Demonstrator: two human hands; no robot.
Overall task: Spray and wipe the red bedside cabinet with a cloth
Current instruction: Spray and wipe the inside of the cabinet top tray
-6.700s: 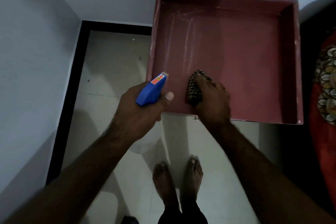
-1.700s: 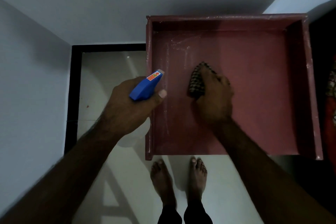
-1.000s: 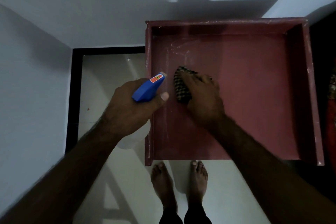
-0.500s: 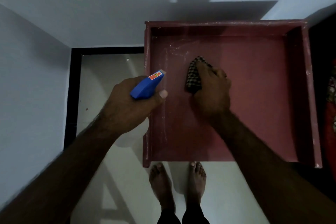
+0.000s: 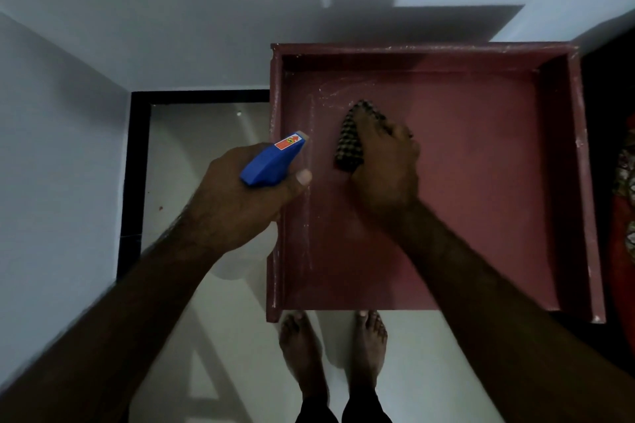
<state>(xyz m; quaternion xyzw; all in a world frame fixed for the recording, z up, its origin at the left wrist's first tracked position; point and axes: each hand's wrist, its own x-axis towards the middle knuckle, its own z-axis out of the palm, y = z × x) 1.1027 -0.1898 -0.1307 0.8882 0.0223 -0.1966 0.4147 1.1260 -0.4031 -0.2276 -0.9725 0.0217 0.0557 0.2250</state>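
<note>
The red bedside cabinet [image 5: 481, 209] stands below me, its top a shallow tray with raised rims on three sides and pale streaks near the left rim. My right hand [image 5: 386, 165] grips a dark checked cloth [image 5: 348, 139] and presses it on the top's left half. My left hand [image 5: 240, 196] holds a spray bottle with a blue head [image 5: 273, 163] over the cabinet's left rim, nozzle pointing up and right. The bottle's pale body shows below my wrist.
White walls meet in a corner at the left and behind the cabinet. A pale tiled floor [image 5: 192, 161] with a black skirting strip lies to the left. My bare feet [image 5: 330, 347] stand at the cabinet's front edge. Red patterned fabric [image 5: 627, 216] borders the right.
My right hand slid the cloth left toward the rim, then back right and slightly up the top. My left hand with the spray bottle stayed almost still.
</note>
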